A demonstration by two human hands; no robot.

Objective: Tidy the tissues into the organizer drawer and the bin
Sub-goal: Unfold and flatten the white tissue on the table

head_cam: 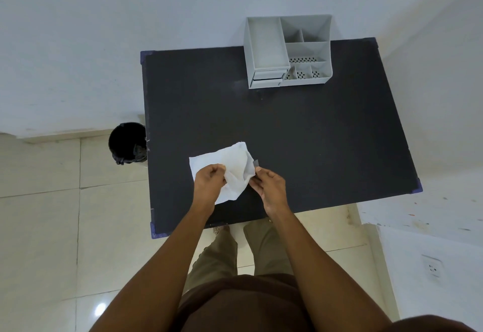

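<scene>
A white tissue (230,164) lies partly lifted over the near-left part of the black table (313,135). My left hand (209,182) pinches its middle fold, and my right hand (269,188) pinches its right edge. The grey organizer (287,52) stands at the table's far edge. Its two small drawers (266,78) are at the front left, and I cannot tell whether they are open. A black bin (128,143) with a dark liner stands on the floor beside the table's left edge.
White walls close in behind and to the right of the table. The floor on the left is pale tile. My legs stand against the table's near edge. A wall socket (432,269) sits low on the right.
</scene>
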